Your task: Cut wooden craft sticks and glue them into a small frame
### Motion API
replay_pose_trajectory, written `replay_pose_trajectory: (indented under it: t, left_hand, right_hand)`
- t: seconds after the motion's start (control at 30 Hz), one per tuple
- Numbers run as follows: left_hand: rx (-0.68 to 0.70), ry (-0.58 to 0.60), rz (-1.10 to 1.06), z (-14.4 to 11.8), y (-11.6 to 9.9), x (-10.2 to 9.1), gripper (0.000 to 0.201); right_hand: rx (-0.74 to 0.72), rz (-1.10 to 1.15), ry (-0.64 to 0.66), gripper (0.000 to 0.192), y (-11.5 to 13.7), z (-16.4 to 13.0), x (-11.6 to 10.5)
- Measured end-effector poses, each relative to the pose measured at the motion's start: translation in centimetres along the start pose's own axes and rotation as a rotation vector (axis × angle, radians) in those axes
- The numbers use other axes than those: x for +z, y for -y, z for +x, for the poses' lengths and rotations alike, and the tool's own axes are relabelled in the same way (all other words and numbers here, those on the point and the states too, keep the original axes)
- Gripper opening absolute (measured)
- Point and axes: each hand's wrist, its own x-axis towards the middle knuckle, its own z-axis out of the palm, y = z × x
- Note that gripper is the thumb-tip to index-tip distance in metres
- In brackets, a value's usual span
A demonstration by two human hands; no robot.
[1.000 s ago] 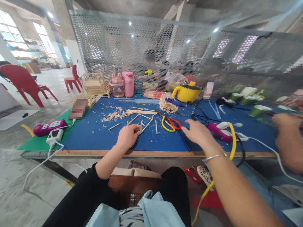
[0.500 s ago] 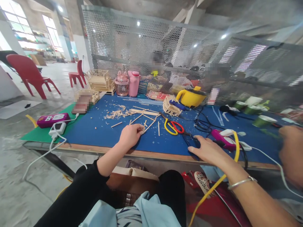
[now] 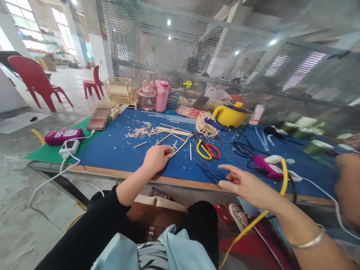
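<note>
My left hand (image 3: 156,157) rests on the blue mat (image 3: 112,153) near the front edge, fingers pinched on a thin wooden stick (image 3: 173,147). More loose sticks (image 3: 171,132) and wood shavings (image 3: 137,131) lie just beyond it. My right hand (image 3: 247,184) hovers above the table's front edge with fingers spread and nothing in it. Yellow and red scissors (image 3: 206,149) lie between the two hands, farther back. A pink and white glue gun (image 3: 270,168) lies right of my right hand.
A small stick basket (image 3: 206,127), a yellow pot (image 3: 230,114), pink bottles (image 3: 156,96) and stick models (image 3: 119,90) stand at the back before a mesh screen. Black cables (image 3: 243,146) cross the mat. A power strip (image 3: 64,135) sits at left. Another person's hand (image 3: 347,187) is at right.
My right hand has drawn back from the mat toward me and lifted off the table edge. The left hand has stayed on its stick. The view has shifted slightly to the left.
</note>
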Motion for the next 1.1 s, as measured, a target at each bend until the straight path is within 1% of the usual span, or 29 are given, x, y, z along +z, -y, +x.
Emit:
replay_pose_trajectory:
  t: [0.07, 0.13, 0.23, 0.3, 0.43, 0.57, 0.73, 0.87, 0.97, 1.03, 1.1]
  left_hand:
    - [0.0, 0.001, -0.004, 0.0, 0.0, 0.0, 0.02]
    - [-0.006, 0.009, 0.002, 0.0, 0.0, 0.0, 0.021]
    - [-0.019, 0.011, 0.029, 0.0, -0.1, 0.0, 0.021]
    - [-0.014, 0.005, 0.045, 0.0, -0.2, -0.1, 0.021]
    - [0.004, -0.001, 0.057, 0.0, -0.1, -0.1, 0.021]
    - [0.034, -0.008, 0.029, 0.0, 0.0, 0.0, 0.019]
    - [0.015, -0.008, 0.04, -0.2, -0.2, -0.1, 0.022]
    - [0.004, -0.001, 0.029, -0.2, -0.2, -0.1, 0.023]
    - [0.014, -0.002, 0.014, -0.2, -0.1, -0.1, 0.022]
    - [0.014, -0.003, 0.004, -0.1, -0.1, -0.1, 0.022]
    - [0.007, -0.001, -0.003, -0.1, -0.1, -0.1, 0.022]
  right_hand:
    - [-0.055, 0.008, 0.023, 0.066, 0.6, 0.8, 0.7]
    - [-0.139, -0.071, -0.027, 0.067, 1.5, 1.6, 1.2]
    - [-0.281, -0.222, -0.139, 0.076, 3.0, 2.9, 1.7]
    - [-0.348, -0.296, -0.145, 0.078, 3.9, 3.7, 2.0]
    - [-0.373, -0.373, -0.12, 0.076, 5.1, 4.6, 2.4]
    - [-0.364, -0.358, -0.138, 0.076, 5.2, 4.7, 2.2]
    - [-0.374, -0.26, -0.153, 0.074, 4.7, 4.7, 2.3]
    - [-0.388, -0.056, -0.16, 0.071, 4.9, 5.2, 2.8]
    - [-0.433, 0.202, -0.207, 0.059, 5.8, 6.3, 3.2]
    - [-0.465, 0.357, -0.277, 0.048, 6.9, 7.4, 3.5]
    - [-0.473, 0.442, -0.348, 0.038, 8.3, 8.6, 3.8]
